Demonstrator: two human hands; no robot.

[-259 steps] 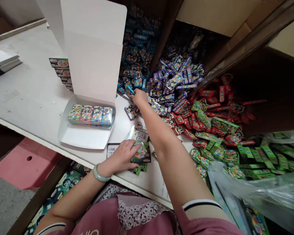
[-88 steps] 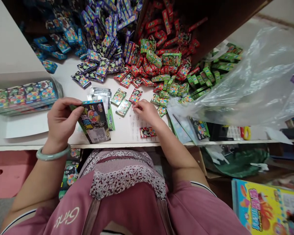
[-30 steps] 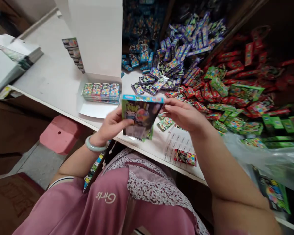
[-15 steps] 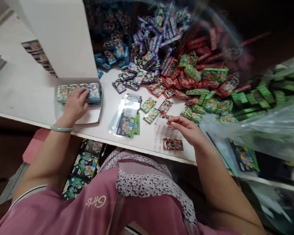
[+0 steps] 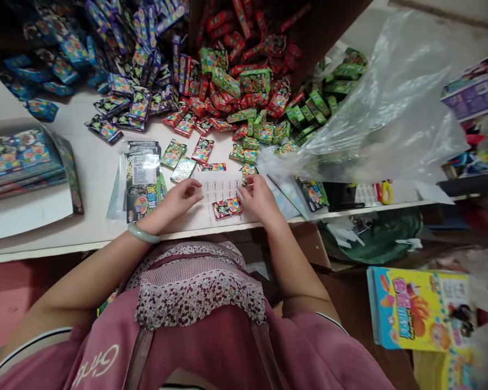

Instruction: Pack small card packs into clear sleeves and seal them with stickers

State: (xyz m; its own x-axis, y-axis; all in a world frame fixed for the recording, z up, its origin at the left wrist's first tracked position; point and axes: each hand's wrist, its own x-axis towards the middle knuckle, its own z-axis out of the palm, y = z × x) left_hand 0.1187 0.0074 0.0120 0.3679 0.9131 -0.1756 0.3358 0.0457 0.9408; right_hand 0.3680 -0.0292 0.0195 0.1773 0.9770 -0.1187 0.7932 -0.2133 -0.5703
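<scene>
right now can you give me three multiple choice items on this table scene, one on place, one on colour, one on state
1. Where does the red packet lie?
A. on the white sheet between the hands
B. in the plastic bag
C. on the floor

2. What colour is the bracelet on the left hand?
A. red
B. pale green
C. black

3. What is the right hand doing?
A. hanging off the table
B. fingers pinching something small at the sheet's edge
C. lifting the bag

A: packet rests on the sheet.
B: bracelet looks pale green.
B: fingers are closed at the sheet.

Glossy printed packets [image 5: 202,149] on a smooth matt white table [image 5: 93,179].
</scene>
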